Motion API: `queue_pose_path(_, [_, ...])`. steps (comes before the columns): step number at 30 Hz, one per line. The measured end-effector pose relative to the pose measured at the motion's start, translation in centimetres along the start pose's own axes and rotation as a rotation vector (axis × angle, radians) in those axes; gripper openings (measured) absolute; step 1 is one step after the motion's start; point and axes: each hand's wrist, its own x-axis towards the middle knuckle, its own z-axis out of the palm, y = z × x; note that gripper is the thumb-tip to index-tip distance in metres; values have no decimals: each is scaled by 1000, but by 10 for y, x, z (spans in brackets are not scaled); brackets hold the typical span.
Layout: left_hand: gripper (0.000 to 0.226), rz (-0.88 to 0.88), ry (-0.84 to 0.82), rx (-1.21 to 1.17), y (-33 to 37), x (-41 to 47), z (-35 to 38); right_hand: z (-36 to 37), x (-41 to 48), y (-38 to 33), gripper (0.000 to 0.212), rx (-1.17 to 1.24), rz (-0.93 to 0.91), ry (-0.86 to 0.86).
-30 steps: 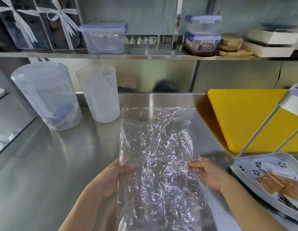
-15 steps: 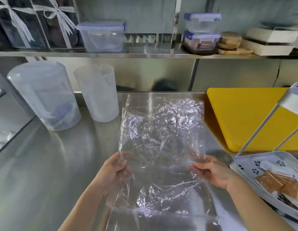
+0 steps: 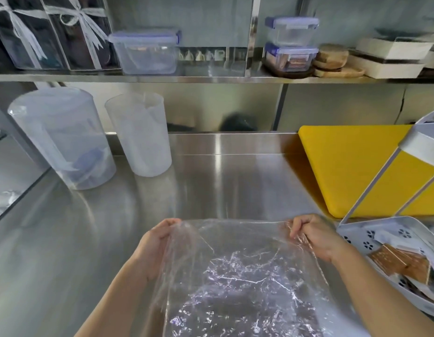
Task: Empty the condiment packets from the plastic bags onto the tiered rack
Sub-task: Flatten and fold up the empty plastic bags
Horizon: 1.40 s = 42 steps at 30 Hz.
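Both hands [image 3: 235, 242] pinch bag [image 3: 242, 283] edge, seemingly.

Steel counter [image 3: 223, 171], shelf [image 3: 186, 79] above, perhaps daylit.

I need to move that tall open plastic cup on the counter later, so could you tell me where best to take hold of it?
Grip the tall open cup around its lower body, coming from the front right. It stands upright and tapers toward the base, so a hand wraps more easily there. The lidded pitcher crowds its left side, while the steel counter on its right and front looks open. This is a judgement.
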Motion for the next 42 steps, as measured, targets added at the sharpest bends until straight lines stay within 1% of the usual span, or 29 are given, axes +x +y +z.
queue_pose_path(2, [42,-83,-62,35,3,-4,2,-2,-1,-1,51,-44,-49,47])
queue_pose_path(3, [48,-120,-97,93,4,-8,2,-2,-2,-2,51,-79,-75,76])
queue_pose_path(5, [50,-138,-123,274,3,-9,3,0,-3,-2,50,-166,-109,119])
queue_pose_path(6, [60,-132,-131,374,0,-9,3,0,-3,-2,47,-234,-121,129])
queue_pose_path(7, [72,-116,-89,456,-3,-9,5,0,-4,-4,45,-319,-132,125])
queue_pose_path(8, [76,-77,8,512,-5,-7,6,-1,-3,-4,44,-426,-135,94])
queue_pose_path(9, [71,-12,100,533,-5,-8,10,-2,-4,-7,44,-557,-137,49])
queue_pose_path(10, [58,74,134,520,-4,-8,11,-4,-4,-9,47,-674,-142,8])
queue_pose_path(12, [37,221,80,554,4,-12,20,-5,-6,-20,52,-831,-195,-8])
queue_pose_path(13, [32,273,59,597,10,-14,25,-4,-9,-29,51,-867,-249,13])
queue_pose_path(15, [28,373,42,713,22,-18,35,3,-18,-49,46,-869,-380,16])
queue_pose_path(17, [26,462,6,884,33,-22,47,17,-31,-68,42,-757,-419,-141])
queue_pose_path(18, [23,516,-23,968,37,-26,56,25,-37,-76,48,-706,-368,-262])
queue_pose_path(20, [36,601,-82,1098,44,-37,75,40,-45,-86,66,-732,-257,-429])
queue_pose_path(21, [40,639,-103,1122,45,-42,85,47,-46,-88,64,-776,-233,-472])
queue_pose_path(22, [39,690,-112,1137,45,-44,91,51,-45,-88,52,-801,-240,-497])
queue_pose_path(23, [36,769,-83,1162,46,-47,98,54,-44,-87,31,-809,-265,-487])
queue_pose_path(24, [34,879,5,1187,47,-48,101,55,-41,-86,16,-796,-296,-433])
queue_pose_path(25, [41,973,126,1199,49,-47,100,53,-38,-84,17,-777,-322,-339])
queue_pose_path(26, [57,1006,242,1127,51,-45,96,49,-36,-82,16,-744,-338,-211])
queue_pose_path(27, [71,975,307,975,54,-46,93,45,-34,-79,12,-687,-372,-80])
queue_pose_path(29, [90,871,347,664,52,-49,89,39,-34,-76,7,-568,-482,145])
queue_pose_path(31, [110,794,311,655,40,-50,91,36,-37,-76,10,-491,-565,273])
queue_pose_path(33, [128,711,225,724,25,-47,98,39,-42,-77,7,-431,-615,298])
queue_pose_path(35, [138,628,151,704,16,-42,104,43,-49,-77,5,-360,-642,215])
queue_pose_path(36, [142,594,127,672,16,-40,105,44,-54,-78,10,-321,-640,143])
queue_pose_path(39, [144,608,40,653,21,-37,97,40,-68,-83,21,-211,-629,-114])
queue_pose_path(40, [143,610,12,656,23,-38,91,36,-72,-85,21,-156,-623,-177])
queue_pose_path(42, [144,562,-18,634,29,-39,83,26,-77,-88,10,-47,-599,-284])
